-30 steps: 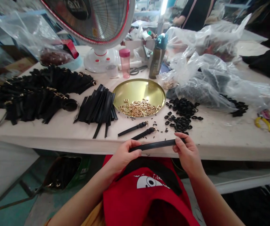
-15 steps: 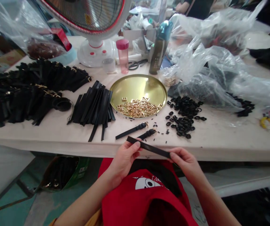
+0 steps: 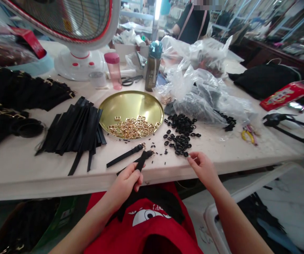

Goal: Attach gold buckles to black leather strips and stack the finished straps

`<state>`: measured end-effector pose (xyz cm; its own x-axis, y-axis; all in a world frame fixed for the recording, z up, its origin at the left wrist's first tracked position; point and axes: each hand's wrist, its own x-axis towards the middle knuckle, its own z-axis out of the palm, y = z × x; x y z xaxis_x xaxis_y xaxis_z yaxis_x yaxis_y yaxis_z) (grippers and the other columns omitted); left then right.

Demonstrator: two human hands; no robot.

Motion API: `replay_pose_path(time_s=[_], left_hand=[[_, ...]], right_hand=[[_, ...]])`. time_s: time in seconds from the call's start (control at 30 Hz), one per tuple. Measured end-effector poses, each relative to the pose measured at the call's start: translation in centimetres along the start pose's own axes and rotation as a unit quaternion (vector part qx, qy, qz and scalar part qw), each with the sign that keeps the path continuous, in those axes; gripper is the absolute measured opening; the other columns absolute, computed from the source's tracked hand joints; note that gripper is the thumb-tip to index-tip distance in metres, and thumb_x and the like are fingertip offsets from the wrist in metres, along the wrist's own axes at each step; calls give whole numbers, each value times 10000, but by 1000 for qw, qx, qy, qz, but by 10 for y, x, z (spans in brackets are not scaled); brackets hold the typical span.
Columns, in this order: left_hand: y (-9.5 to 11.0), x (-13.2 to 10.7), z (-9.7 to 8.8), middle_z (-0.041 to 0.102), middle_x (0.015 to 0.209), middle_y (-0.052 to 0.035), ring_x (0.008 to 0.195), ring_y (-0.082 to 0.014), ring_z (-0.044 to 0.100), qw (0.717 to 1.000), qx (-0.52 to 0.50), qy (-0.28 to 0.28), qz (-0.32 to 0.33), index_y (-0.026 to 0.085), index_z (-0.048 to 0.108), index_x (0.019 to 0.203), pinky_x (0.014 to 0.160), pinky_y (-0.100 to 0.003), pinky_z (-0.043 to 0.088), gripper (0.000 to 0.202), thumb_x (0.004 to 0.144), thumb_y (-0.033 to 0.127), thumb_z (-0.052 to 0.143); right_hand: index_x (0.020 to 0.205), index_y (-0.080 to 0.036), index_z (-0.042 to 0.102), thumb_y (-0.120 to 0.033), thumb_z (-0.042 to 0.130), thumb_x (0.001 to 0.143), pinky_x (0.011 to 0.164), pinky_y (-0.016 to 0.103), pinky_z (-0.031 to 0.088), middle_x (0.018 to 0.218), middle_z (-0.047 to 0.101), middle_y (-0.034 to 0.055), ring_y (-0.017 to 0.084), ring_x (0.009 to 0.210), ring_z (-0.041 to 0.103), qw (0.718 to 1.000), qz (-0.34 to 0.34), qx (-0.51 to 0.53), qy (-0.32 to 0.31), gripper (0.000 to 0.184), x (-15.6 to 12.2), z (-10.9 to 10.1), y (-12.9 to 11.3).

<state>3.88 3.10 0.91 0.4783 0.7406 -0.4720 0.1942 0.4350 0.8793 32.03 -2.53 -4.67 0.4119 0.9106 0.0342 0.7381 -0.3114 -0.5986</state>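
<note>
Within closed left hand [image 3: 125, 184], black strap [image 3: 142, 161]

black strap [image 3: 140, 163] tilted upright at table [image 3: 233, 151] edge; black loops [image 3: 179, 139] scattered beside

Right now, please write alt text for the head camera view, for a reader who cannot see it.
The left hand holds a black strap at the table edge, and the right hand is beside a pile of black rings. Behind them a gold tray holds gold buckles.
</note>
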Motion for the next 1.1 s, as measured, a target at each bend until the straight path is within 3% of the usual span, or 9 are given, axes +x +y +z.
replay_pose_path(time_s=[0.2,0.37,0.47,0.57,0.63,0.73,0.83,0.93,1.1], left_hand=[[-6,-9,13,525,705,-1,482,-45,431,982,-97,-110,-117,146,503,785,438,-165,306,95,744,203,439],[0,-18,11,543,717,-15,475,-51,453,963,-183,-142,-138,137,505,834,435,-169,355,134,709,185,498],[-1,-23,11,541,702,-18,471,-54,453,959,-192,-159,-133,125,516,890,437,-173,373,193,710,194,505],[-1,-26,14,546,704,-20,475,-58,457,961,-181,-174,-114,124,510,938,439,-173,371,226,728,205,492],[1,-26,17,542,690,-11,462,-51,443,968,-153,-176,-96,129,500,940,434,-168,350,210,758,230,467],[4,-25,20,518,636,15,452,-54,426,987,-26,-156,-37,144,494,915,445,-174,324,194,821,288,404],[4,-21,19,501,583,27,495,-81,450,983,162,-81,43,158,500,807,497,-198,328,219,855,323,363],[1,-20,14,504,562,27,532,-103,466,957,275,-20,94,170,520,782,529,-215,313,252,869,334,348],[-1,-21,6,531,603,19,572,-117,487,937,328,2,119,184,553,830,536,-219,296,273,880,331,328]], right_hand=[[998,-189,570,-341,469,801,714,330,446,950,539,67,167,708,553,990,-82,-103,-57,268,15,7,12],[859,-180,588,-433,458,802,668,339,424,828,557,66,205,722,539,984,-106,-145,-13,291,13,7,15],[830,-179,584,-449,488,783,684,343,421,806,576,61,194,708,533,993,-90,-75,24,290,4,5,6],[876,-191,582,-453,553,749,650,321,434,717,577,24,163,647,532,992,-8,129,8,292,-16,9,-19],[921,-206,594,-443,582,740,611,283,443,660,564,-5,127,594,521,950,59,302,-57,299,-30,15,-42],[894,-222,626,-414,625,721,594,226,464,721,596,-16,76,576,517,826,148,523,-149,257,-45,26,-76],[936,-242,640,-336,698,667,652,191,492,748,627,-27,60,631,552,726,209,628,-189,290,-49,34,-96],[930,-240,657,-292,729,635,657,166,497,753,648,-27,50,632,563,700,230,649,-192,308,-48,37,-102],[878,-231,677,-303,740,619,620,155,480,794,661,-21,43,600,555,719,223,630,-190,276,-48,43,-98]])
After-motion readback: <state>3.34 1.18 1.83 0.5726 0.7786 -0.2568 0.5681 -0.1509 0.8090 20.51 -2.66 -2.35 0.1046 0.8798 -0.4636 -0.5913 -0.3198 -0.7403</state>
